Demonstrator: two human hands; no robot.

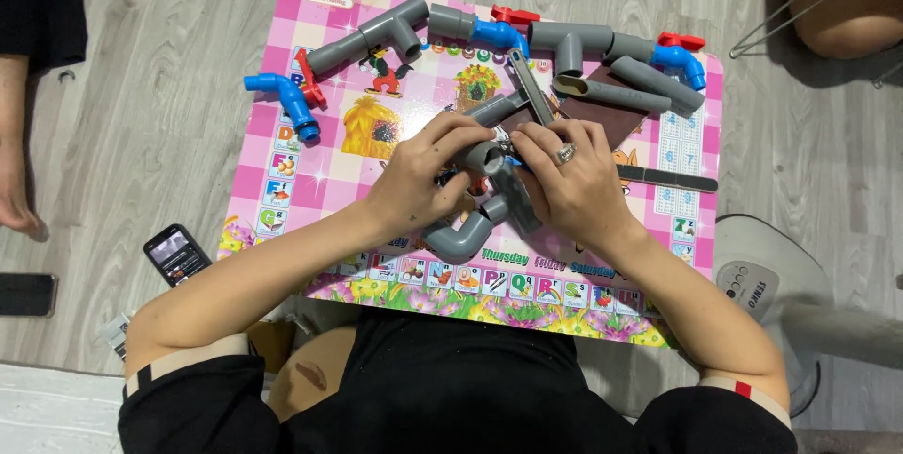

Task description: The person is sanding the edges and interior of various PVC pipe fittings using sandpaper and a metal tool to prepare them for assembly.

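Both hands meet over the middle of the pink desk (pixel 282 134): the left hand (pixel 419 181) has its grip curled round the grey pipe assembly (pixel 470 228), whose bent end hangs toward the person. The right hand (pixel 574 181) pinches a small metal piece (pixel 501 141) against the pipe's upper mouth, just beside the left fingertips. The assembly's long axis runs from the near-left elbow up and away, between both palms.

On the table (pixel 282 134), both hands (pixel 489 176) meet mid-board on a pipe assembly (pixel 470 228), spare pipes (pixel 564 45) behind, phone (pixel 176 254) left.
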